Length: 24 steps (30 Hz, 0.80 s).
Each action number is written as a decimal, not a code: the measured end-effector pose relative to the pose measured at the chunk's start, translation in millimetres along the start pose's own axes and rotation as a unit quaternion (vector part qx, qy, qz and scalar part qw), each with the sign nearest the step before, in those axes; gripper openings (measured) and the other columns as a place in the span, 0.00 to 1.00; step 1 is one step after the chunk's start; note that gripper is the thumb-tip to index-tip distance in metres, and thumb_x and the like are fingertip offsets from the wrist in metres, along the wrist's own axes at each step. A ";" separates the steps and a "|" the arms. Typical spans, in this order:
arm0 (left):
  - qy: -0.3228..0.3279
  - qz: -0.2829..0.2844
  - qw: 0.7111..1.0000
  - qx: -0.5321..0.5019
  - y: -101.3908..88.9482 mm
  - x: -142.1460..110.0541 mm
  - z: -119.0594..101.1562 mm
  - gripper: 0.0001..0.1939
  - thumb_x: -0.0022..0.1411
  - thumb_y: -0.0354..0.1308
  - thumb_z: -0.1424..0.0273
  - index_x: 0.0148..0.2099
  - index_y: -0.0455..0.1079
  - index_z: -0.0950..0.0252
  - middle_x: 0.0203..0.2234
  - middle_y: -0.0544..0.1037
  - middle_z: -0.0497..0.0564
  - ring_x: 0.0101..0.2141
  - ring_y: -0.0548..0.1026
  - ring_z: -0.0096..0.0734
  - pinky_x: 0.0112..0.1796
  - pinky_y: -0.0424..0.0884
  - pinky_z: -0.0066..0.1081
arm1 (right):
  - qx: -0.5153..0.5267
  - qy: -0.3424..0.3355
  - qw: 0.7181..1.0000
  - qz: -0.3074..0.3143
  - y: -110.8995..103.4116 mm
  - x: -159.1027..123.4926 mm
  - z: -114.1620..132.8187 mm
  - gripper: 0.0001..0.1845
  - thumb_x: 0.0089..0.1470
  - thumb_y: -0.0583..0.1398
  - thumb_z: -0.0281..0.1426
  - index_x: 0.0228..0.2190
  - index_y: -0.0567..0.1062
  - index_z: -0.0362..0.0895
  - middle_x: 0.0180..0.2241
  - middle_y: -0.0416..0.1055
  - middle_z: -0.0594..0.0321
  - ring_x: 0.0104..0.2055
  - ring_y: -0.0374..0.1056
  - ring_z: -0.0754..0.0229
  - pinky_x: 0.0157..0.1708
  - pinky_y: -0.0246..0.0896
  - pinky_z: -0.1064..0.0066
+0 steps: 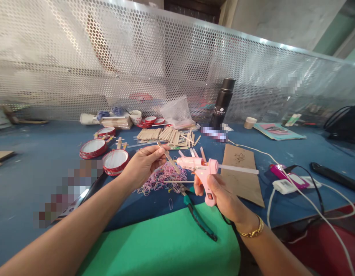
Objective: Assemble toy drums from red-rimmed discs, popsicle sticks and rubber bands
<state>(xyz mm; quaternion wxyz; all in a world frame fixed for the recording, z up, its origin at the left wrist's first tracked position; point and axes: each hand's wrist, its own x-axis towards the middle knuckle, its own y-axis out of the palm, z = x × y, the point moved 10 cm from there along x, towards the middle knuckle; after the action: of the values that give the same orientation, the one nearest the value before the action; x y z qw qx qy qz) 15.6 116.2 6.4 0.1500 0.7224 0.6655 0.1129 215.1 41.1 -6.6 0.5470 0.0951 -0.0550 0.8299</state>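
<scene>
My left hand (147,163) pinches a flat wooden craft stick (172,162) near its upper end, the stick slanting down to the right. Wrapped around the handle of a pink hot glue gun (198,165) is my right hand (223,195). The gun's nozzle points left, close to the stick; I cannot tell whether they touch. A long clear glue stick (239,169) juts from the gun's back. Below both hands lies a heap of pink and purple rubber bands (162,179). Pliers with teal-and-black handles (196,216) rest partly on a green sheet (165,245).
Many loose craft sticks (171,135) lie behind the hands. Red-rimmed round lids (115,159) sit at the left. A black bottle (222,103) stands at the back, cardboard (242,174) lies right, and a power strip (295,184) with cables is farther right. Perforated metal (137,57) borders the table.
</scene>
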 end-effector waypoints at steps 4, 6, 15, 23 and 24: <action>0.002 0.001 1.000 -0.001 0.5 -1.0 -0.7 0.07 0.54 0.76 0.73 0.36 0.84 0.68 0.23 0.78 0.47 0.25 0.75 0.19 0.30 0.76 0.17 | -0.003 0.002 1.000 -0.002 -0.9 -0.6 -0.4 0.32 0.65 0.53 0.60 0.35 0.75 0.44 0.30 0.71 0.59 0.30 0.63 0.61 0.28 0.58 0.69; 0.000 -0.004 1.000 -0.003 -0.5 -0.9 -0.4 0.06 0.54 0.76 0.73 0.35 0.84 0.68 0.23 0.78 0.47 0.24 0.75 0.19 0.30 0.76 0.17 | -0.007 0.000 1.000 0.000 -0.9 -0.4 0.3 0.32 0.66 0.53 0.60 0.35 0.75 0.44 0.29 0.70 0.59 0.29 0.62 0.62 0.28 0.57 0.69; -0.001 -0.008 1.000 -0.005 0.2 -0.3 -1.1 0.06 0.54 0.76 0.74 0.35 0.84 0.68 0.23 0.79 0.47 0.24 0.76 0.19 0.30 0.76 0.17 | -0.011 0.000 1.000 0.007 0.6 -0.5 2.3 0.33 0.65 0.53 0.60 0.32 0.72 0.43 0.27 0.68 0.62 0.25 0.57 0.65 0.25 0.51 0.70; 0.009 0.000 1.000 -0.005 -0.5 -1.2 -4.3 0.08 0.53 0.77 0.72 0.35 0.84 0.68 0.22 0.78 0.47 0.24 0.75 0.19 0.30 0.76 0.18 | -0.018 0.005 1.000 0.009 2.4 0.5 4.2 0.33 0.65 0.52 0.61 0.31 0.71 0.44 0.26 0.66 0.63 0.24 0.55 0.65 0.24 0.50 0.70; 0.012 0.001 1.000 -0.003 -0.6 -1.1 -4.8 0.08 0.54 0.77 0.72 0.36 0.84 0.68 0.23 0.78 0.47 0.25 0.75 0.20 0.31 0.76 0.18 | -0.018 0.003 1.000 0.010 2.5 0.6 4.8 0.33 0.65 0.52 0.61 0.31 0.71 0.44 0.26 0.66 0.63 0.24 0.55 0.65 0.24 0.50 0.69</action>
<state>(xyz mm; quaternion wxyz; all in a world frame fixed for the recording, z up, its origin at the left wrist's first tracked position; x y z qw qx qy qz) 13.2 115.4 10.7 0.1445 0.7214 0.6659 0.1236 213.1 39.7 -1.8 0.5407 0.0816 -0.0694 0.8344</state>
